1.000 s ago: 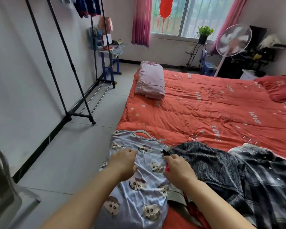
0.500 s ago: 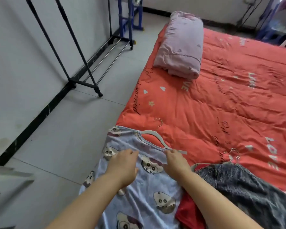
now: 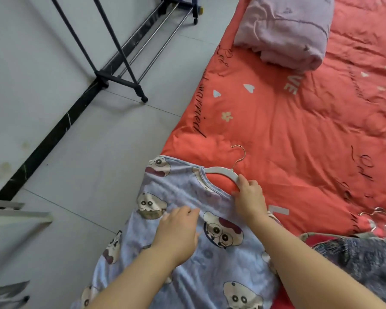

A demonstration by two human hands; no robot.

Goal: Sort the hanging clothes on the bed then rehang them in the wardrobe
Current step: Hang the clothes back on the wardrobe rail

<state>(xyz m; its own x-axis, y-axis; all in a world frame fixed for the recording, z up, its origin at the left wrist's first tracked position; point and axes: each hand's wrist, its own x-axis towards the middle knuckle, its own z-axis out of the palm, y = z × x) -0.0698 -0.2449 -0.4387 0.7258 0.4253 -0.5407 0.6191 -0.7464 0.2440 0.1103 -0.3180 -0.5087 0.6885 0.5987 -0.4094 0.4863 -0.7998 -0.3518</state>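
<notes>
"So, from the head camera, where's the blue cartoon-print shirt [image 3: 210, 253]?"
"Flat on the near corner of the red quilt [image 3: 299, 141] on the bed, one side spilling past the edge, with a white hanger [image 3: 221, 172] in its neck."
"And the hands?"
"The right hand [image 3: 250, 199] grips the hanger's arm at the collar. The left hand [image 3: 178, 233] lies on the shirt, fingers straight, holding nothing."
"Anything nearby?"
"A grey knit garment [image 3: 366, 259] to the right, and a folded pink blanket [image 3: 288, 30] farther up."

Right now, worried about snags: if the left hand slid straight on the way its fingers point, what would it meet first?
Probably the neckline of the cartoon-print shirt, then the white hanger in it; the left hand is over that shirt, height unclear.
</notes>
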